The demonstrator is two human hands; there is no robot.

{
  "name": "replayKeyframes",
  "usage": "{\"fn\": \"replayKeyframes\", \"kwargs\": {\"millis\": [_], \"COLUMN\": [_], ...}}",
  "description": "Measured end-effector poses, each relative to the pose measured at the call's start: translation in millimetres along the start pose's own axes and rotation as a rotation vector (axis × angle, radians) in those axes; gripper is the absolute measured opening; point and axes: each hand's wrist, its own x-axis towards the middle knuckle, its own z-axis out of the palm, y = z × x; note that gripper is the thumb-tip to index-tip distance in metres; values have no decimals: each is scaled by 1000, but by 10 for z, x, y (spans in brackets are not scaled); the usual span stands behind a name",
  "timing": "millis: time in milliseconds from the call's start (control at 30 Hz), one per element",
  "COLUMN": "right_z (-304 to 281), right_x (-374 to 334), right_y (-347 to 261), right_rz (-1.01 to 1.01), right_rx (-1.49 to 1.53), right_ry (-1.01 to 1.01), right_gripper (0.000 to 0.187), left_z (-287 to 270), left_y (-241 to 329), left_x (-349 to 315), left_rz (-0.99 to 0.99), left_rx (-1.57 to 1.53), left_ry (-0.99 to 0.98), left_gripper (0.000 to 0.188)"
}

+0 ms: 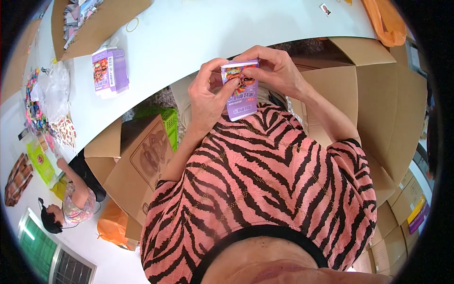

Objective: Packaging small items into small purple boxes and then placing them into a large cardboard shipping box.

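Note:
A small purple cardboard box (242, 105) with a colourful cartoon print is held up in front of my chest, near the table's edge. My left hand (210, 90) grips its left side, the thumb lying across the printed face. From the right, my right hand (274, 71) pinches the upper part between thumb and fingers. Both hands are closed on the same box, and the fingers behind it are hidden. On the white table (179, 47) to the left lies a stack of similar flat purple boxes (111, 73).
An open carton (94, 35) of paper pieces stands at the far left, near a clear plastic bag (56, 90) and small colourful items. Large open cartons (373, 94) flank me right and left. An orange bag (385, 21) hangs at the far right. Another person (75, 199) works at left.

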Motion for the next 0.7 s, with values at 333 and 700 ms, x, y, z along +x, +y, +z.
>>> {"fn": "replayKeyframes", "kwargs": {"millis": [333, 700], "right_z": [-142, -390], "right_x": [129, 395], "right_y": [-221, -766], "right_rz": [-13, 57], "right_rx": [14, -167], "right_ry": [-83, -382], "right_gripper": [12, 19], "left_z": [93, 116], "left_y": [73, -5], "left_x": [-13, 52], "left_rz": [-342, -251], "left_rx": [-416, -219], "left_ry": [-293, -351], "left_gripper": [48, 38]}}
